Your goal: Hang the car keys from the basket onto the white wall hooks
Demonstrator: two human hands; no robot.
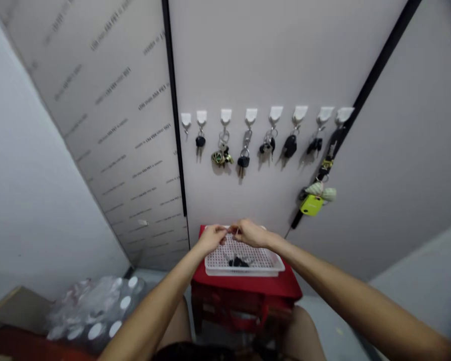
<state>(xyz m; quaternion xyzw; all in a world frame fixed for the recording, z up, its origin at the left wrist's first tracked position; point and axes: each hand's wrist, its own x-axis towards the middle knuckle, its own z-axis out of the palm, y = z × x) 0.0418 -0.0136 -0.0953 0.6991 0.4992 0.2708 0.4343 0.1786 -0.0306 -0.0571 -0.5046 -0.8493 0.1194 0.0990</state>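
My left hand (212, 237) and my right hand (247, 233) meet above the back of a white perforated plastic basket (244, 272). The fingertips of both are pinched close together; whatever small thing is between them is too blurred to make out. Inside the basket, towards its front, lies a small bunch of dark keys (238, 261). A red-covered stool or small table (285, 284) bears the basket. On the wall beyond, white hooks (251, 115) form a row, and key bunches such as a black-headed set (243, 161) dangle from most of them.
A black lanyard with a lime-green tag (311, 204) hangs lowest, at the right end of the row. Black trim strips (175, 100) edge the wall panel. Wrapped bottles with white caps (95, 331) stand on the floor at lower left, beside a cardboard piece (20, 308).
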